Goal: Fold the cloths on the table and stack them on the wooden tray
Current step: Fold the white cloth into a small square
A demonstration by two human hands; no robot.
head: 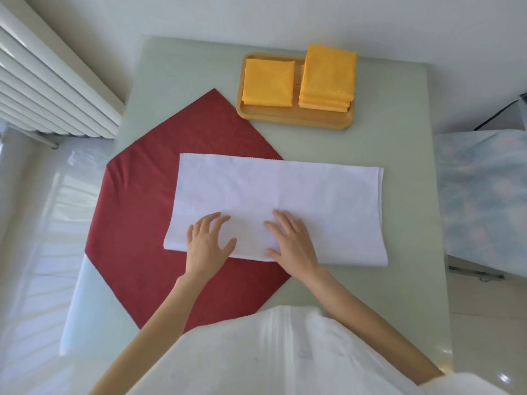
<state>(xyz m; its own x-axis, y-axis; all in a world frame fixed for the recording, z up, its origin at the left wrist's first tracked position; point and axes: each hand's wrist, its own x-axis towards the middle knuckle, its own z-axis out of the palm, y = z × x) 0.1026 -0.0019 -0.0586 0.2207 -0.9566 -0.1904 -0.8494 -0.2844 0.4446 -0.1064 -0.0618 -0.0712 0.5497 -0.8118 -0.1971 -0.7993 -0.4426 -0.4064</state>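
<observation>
A white cloth (285,192), folded into a wide rectangle, lies across the middle of the pale green table (405,280). It partly covers a dark red cloth (159,195) spread flat as a diamond to the left. My left hand (208,243) and my right hand (291,240) press flat on the white cloth's near edge, fingers spread. At the back stands the wooden tray (296,119). One folded yellow cloth (269,82) lies on its left half. A taller stack of folded yellow cloths (329,78) fills its right half.
A white radiator (48,86) runs along the wall at the left. A pale patterned sheet (484,201) lies past the table's right edge. White fabric of my clothing (285,354) hides the table's near edge.
</observation>
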